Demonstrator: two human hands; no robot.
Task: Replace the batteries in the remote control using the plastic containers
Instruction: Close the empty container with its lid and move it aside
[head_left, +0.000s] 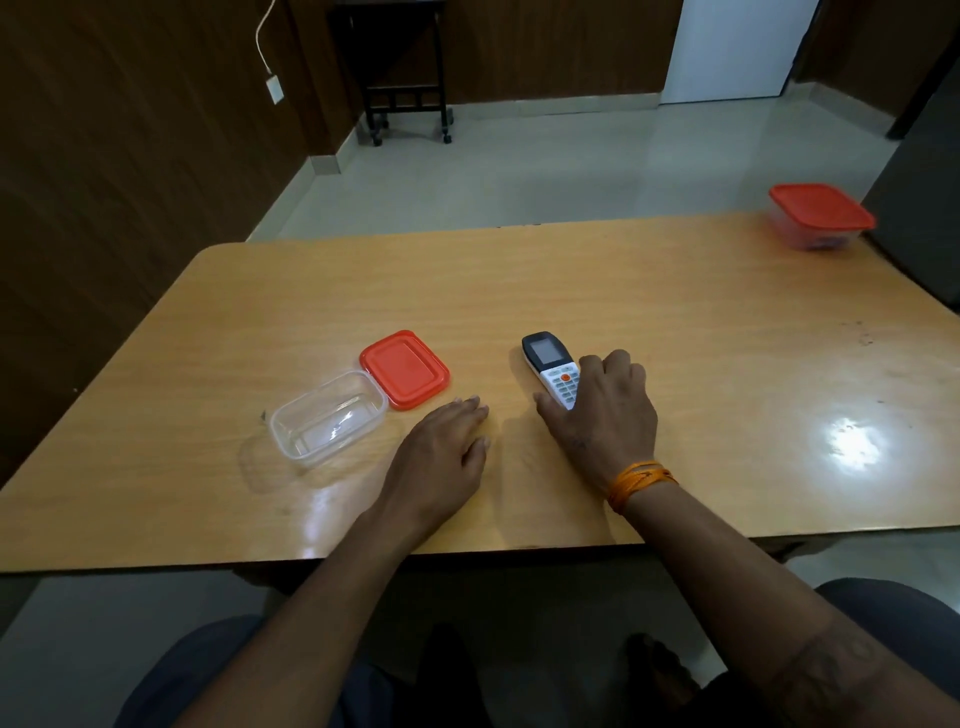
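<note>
Remote control (549, 368): white keypad, black screen end

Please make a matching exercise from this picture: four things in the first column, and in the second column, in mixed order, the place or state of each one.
Things:
1. remote control
2. open clear container
3. loose red lid
4. closed container

Places or states:
A. far right corner of the table
B. under the right hand
C. empty, lid off
D. flat on the table, beside the clear container

Pairs: 1-B, 2-C, 3-D, 4-A
</note>
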